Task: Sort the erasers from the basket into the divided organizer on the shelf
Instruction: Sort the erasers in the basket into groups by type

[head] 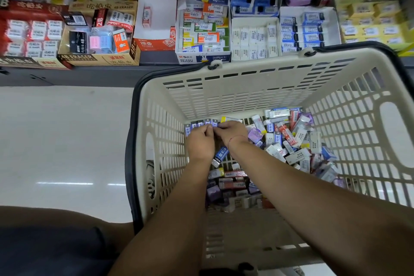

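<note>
Head view: both hands are down in the cream basket [246,67], left hand [200,143] and right hand [230,132] with fingers curled, pinching a row of blue-sleeved erasers [199,123] lined up at the far-left of the basket floor. Loose erasers [291,141] (mixed white, red, purple, blue) are piled over the rest of the floor. On the shelf [67,75] behind, the divided organizer [331,18] holds white erasers [253,40] in the left compartment and blue ones [311,27] in the right.

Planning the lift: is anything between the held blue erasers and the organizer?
Yes: the basket's far wall stands between the blue erasers and the organizer; above its rim nothing visible blocks.
</note>
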`<action>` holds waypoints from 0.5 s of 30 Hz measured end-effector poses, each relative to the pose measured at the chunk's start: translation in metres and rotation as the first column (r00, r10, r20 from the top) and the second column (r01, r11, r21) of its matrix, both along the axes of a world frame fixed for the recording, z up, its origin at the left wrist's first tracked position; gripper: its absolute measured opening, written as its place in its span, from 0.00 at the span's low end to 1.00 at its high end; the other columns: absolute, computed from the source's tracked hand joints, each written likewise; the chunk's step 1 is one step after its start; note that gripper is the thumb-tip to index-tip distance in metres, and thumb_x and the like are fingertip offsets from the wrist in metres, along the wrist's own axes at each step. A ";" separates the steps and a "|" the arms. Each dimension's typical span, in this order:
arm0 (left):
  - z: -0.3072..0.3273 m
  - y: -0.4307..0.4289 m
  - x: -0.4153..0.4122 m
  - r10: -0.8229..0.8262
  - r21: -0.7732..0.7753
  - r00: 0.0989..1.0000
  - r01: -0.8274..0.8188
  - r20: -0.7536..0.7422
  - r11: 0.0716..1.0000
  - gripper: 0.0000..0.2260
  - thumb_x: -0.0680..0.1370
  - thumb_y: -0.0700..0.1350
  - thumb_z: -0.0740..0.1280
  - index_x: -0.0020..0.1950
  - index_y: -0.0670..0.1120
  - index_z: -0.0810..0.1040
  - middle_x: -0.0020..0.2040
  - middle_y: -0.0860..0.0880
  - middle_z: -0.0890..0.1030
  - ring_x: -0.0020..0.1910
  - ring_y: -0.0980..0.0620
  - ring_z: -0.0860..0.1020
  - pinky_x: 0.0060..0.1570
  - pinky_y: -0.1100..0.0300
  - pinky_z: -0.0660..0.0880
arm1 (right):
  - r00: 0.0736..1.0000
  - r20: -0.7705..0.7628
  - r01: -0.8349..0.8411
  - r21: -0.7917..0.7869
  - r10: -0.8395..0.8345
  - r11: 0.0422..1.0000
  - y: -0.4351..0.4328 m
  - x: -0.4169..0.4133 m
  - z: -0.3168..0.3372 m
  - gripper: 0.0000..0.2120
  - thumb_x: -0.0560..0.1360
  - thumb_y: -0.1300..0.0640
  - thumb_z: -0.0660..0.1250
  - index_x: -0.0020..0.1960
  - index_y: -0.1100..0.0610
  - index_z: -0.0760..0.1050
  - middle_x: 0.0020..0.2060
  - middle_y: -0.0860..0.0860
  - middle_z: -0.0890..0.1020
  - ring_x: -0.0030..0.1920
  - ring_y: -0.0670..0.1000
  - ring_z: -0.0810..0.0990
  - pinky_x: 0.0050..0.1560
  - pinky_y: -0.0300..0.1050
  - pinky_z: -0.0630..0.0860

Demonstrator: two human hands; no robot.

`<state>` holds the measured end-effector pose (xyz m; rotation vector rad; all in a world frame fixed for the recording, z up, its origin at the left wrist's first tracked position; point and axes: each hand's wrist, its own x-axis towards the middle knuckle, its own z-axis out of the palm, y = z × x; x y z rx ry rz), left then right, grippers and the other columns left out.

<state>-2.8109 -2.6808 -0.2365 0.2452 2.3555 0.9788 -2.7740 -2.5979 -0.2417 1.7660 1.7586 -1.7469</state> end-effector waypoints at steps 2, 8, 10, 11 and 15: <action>-0.001 0.000 0.001 -0.021 0.001 1.000 0.021 -0.012 1.000 0.15 0.82 0.44 0.59 0.41 0.40 0.80 0.38 0.41 0.80 0.37 0.44 0.77 0.43 0.51 0.75 | 0.999 0.026 -0.023 0.026 0.022 0.999 0.000 0.000 0.002 0.12 0.71 0.57 0.73 0.53 0.60 0.80 0.51 0.55 0.83 0.54 0.55 0.81 0.59 0.44 0.75; -0.001 -0.005 0.003 -0.103 -0.086 0.979 0.089 -0.178 0.992 0.14 0.82 0.41 0.59 0.65 0.40 0.76 0.59 0.41 0.73 0.56 0.44 0.74 0.61 0.56 0.69 | 0.994 0.101 -0.056 0.149 0.041 0.987 -0.002 -0.001 0.006 0.08 0.74 0.60 0.68 0.52 0.58 0.79 0.51 0.54 0.83 0.53 0.55 0.80 0.53 0.44 0.75; -0.004 -0.007 0.003 -0.122 -0.078 0.973 0.108 -0.197 0.991 0.14 0.81 0.41 0.60 0.65 0.39 0.76 0.58 0.41 0.73 0.56 0.44 0.73 0.60 0.54 0.69 | 0.996 0.082 -0.057 0.149 0.045 0.987 -0.005 -0.003 0.007 0.09 0.74 0.58 0.68 0.53 0.59 0.80 0.51 0.55 0.83 0.54 0.56 0.80 0.54 0.45 0.75; -0.005 -0.007 0.003 -0.117 -0.066 0.974 0.106 -0.192 0.992 0.14 0.81 0.40 0.60 0.65 0.39 0.76 0.57 0.41 0.73 0.56 0.44 0.73 0.60 0.54 0.70 | 0.995 0.073 -0.073 0.146 0.062 0.987 -0.006 -0.003 0.008 0.10 0.74 0.56 0.69 0.52 0.60 0.81 0.51 0.56 0.83 0.54 0.56 0.80 0.54 0.45 0.74; -0.005 -0.008 0.004 -0.073 0.000 0.990 0.073 -0.119 0.997 0.14 0.82 0.41 0.59 0.64 0.38 0.77 0.58 0.44 0.72 0.58 0.45 0.72 0.62 0.52 0.70 | 0.989 0.097 -0.120 0.133 0.108 0.984 -0.008 -0.005 0.011 0.13 0.75 0.55 0.69 0.53 0.64 0.81 0.52 0.58 0.83 0.55 0.57 0.80 0.54 0.45 0.74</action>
